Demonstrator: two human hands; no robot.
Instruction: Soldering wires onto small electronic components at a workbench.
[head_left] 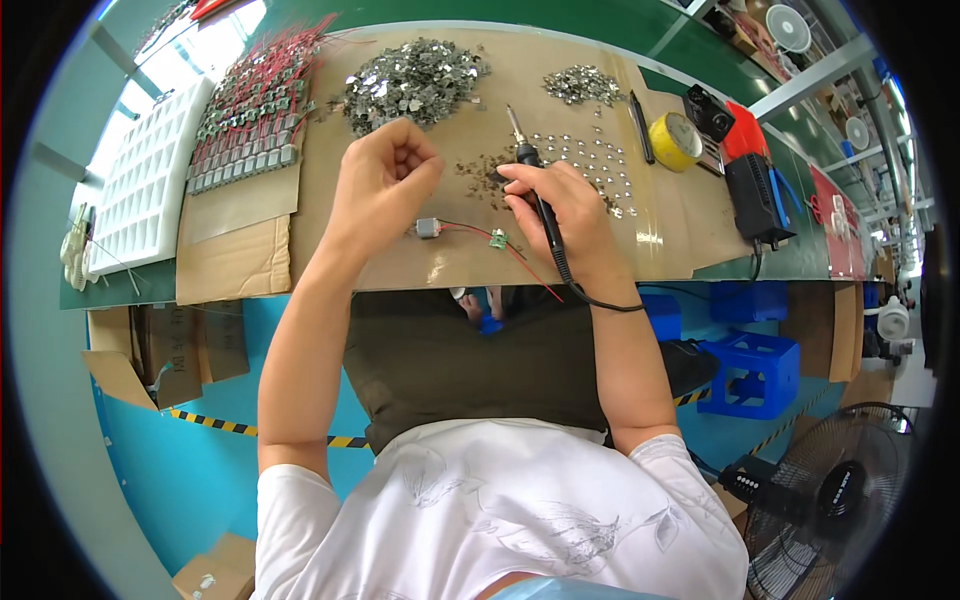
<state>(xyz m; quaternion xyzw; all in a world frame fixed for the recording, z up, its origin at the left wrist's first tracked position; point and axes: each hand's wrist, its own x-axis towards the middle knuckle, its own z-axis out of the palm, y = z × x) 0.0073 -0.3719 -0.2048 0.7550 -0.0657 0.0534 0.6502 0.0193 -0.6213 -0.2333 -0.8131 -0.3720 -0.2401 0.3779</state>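
My right hand (566, 205) grips a soldering iron (541, 200) with a black handle, its metal tip pointing away from me over the cardboard-covered bench. My left hand (388, 175) is closed, thumb against curled fingers; whatever it may pinch is hidden. Just below and between the hands lies a small grey motor (428, 228), wired in red to a little green circuit board (498, 239). Beside the right hand are a scatter of small brown pieces (478, 178) and spaced rows of small shiny metal parts (590, 155).
A big heap of metal pieces (415, 80) and a smaller one (582, 85) lie farther back. Wired motors (245, 160) stand in rows at left, beside a white compartment tray (150, 185). Yellow tape (676, 141), a black pen-like tool (641, 127) and a black box (757, 200) are at right.
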